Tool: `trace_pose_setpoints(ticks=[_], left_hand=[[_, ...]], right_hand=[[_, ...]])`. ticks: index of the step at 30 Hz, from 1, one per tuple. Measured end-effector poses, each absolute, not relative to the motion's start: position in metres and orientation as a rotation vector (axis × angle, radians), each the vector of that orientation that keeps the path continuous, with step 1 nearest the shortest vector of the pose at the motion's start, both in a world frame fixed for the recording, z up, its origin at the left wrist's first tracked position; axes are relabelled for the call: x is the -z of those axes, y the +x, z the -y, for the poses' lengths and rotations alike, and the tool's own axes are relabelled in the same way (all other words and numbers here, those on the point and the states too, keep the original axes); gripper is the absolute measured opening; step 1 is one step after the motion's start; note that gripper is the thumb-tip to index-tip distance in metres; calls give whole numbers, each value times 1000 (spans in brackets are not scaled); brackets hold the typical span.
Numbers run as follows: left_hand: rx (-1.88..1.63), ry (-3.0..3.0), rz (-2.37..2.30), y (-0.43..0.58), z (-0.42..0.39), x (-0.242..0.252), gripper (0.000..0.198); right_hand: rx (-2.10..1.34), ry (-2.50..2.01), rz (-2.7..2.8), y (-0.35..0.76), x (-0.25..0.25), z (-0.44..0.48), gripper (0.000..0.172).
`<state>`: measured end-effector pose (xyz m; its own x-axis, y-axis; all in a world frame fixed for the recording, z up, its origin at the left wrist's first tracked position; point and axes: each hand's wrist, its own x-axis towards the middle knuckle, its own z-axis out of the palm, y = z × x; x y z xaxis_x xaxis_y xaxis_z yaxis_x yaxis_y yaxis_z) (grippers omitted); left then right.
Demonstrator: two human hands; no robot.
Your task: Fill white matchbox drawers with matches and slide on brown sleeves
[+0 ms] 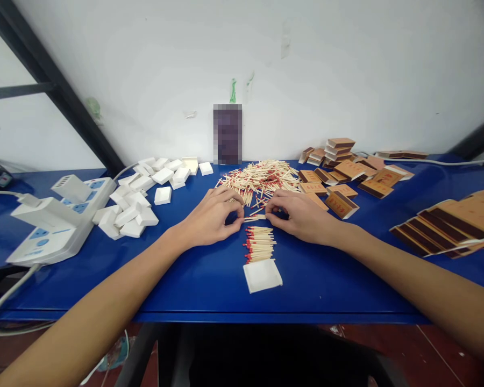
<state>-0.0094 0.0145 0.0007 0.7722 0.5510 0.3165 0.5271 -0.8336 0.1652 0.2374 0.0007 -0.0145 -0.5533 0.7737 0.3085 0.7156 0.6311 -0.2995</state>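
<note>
My left hand (pixel 213 217) and my right hand (pixel 300 215) rest on the blue table (pixel 193 279), fingertips pinched from both ends on a few matches (pixel 255 218). Just in front of them lies a neat row of aligned red-tipped matches (pixel 260 243). An empty white inner tray (pixel 262 276) sits nearer the table's front edge. Behind my hands is a loose heap of matches (pixel 262 177).
A pile of white trays (pixel 139 201) lies at the left, beside white power strips (pixel 56 220) with cables. Brown matchbox sleeves (pixel 342 172) are heaped at the back right, flattened sleeves (pixel 452 223) at the far right. A white wall stands behind.
</note>
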Motion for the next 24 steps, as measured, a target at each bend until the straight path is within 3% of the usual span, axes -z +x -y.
trace_pose_setpoints(ticks=[11, 24], left_hand=[[-550, 2903, -917, -9, -13, -1, 16], [-560, 2896, -904, -10, -14, 1, 9]], right_hand=[[-220, -1128, 2459, 236, 13, 2, 18], [-192, -1106, 2450, 234, 13, 2, 15]])
